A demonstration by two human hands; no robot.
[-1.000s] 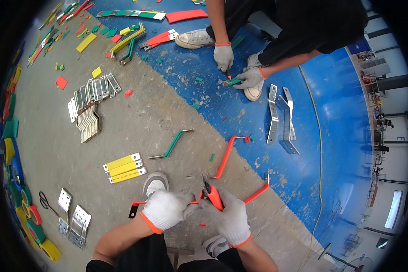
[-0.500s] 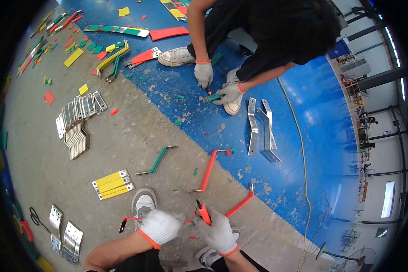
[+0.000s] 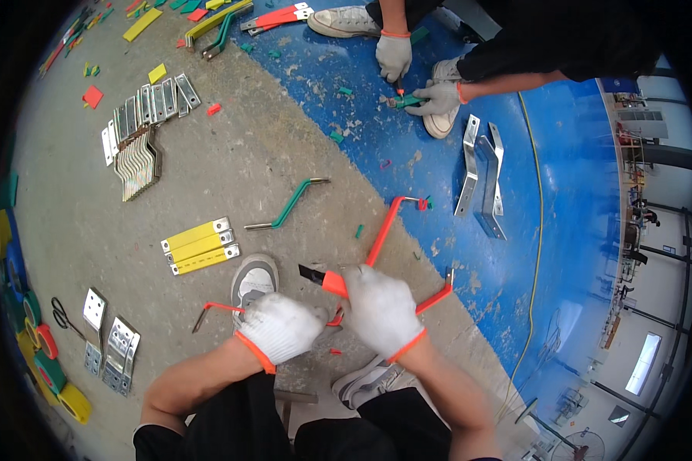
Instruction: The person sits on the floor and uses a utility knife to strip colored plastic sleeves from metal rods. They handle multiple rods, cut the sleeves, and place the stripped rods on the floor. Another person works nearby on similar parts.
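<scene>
In a white knit glove with orange cuff, my left hand [image 3: 283,326] is closed round a bent metal bar in red sleeving [image 3: 221,306], its bare end sticking out to the left. My right hand [image 3: 380,309], gloved alike, grips an orange-red utility knife [image 3: 334,283], the dark blade pointing up and left. A red end of sleeving [image 3: 337,316] shows between my hands; its join to the bar is hidden. Beyond my right hand lies a red-sleeved bar [image 3: 384,230], and another red bar [image 3: 437,297] rests beside it. A green-sleeved bar [image 3: 291,203] lies farther off.
Yellow-sleeved bars [image 3: 200,244], stacked metal bars [image 3: 140,165], scissors [image 3: 63,315] and flat brackets [image 3: 121,346] lie left. Tape rolls [image 3: 46,340] line the left edge. Across, a co-worker's gloved hands [image 3: 436,99] work on a green piece near silver bars [image 3: 469,165]. A yellow cable [image 3: 540,200] crosses the blue floor.
The view has shifted, so floor items sit higher and farther right. My right hand has turned the knife; its blade now points more leftward. My left hand keeps its grip on the red-sleeved bar.
</scene>
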